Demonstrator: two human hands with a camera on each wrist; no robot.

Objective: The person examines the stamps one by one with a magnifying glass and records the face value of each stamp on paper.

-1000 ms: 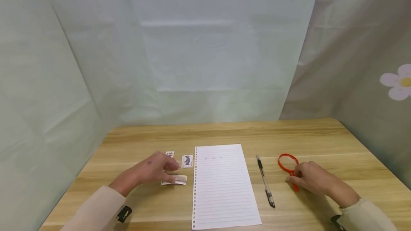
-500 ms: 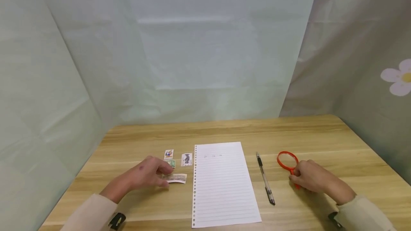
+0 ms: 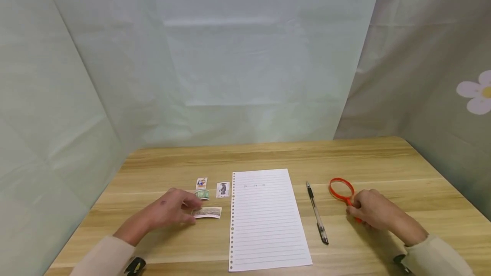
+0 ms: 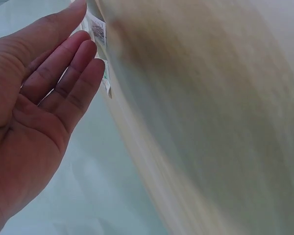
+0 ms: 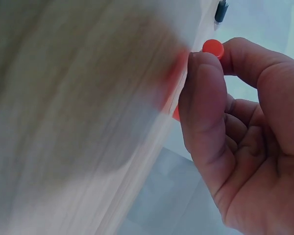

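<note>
Red magnifying glass, right of surface centre beside pen: light, rigid, lens likely fragile; right hand grip pinches handle; left hand, fingers relaxed, touches wide stamp.

A: The worktop looks like pale wood-grain laminate, smooth with a soft sheen. The lined sheet is matt white paper.

B: The magnifying glass has a glossy orange plastic frame, the pen a clear plastic barrel. The backdrop is creased matt cloth.
</note>
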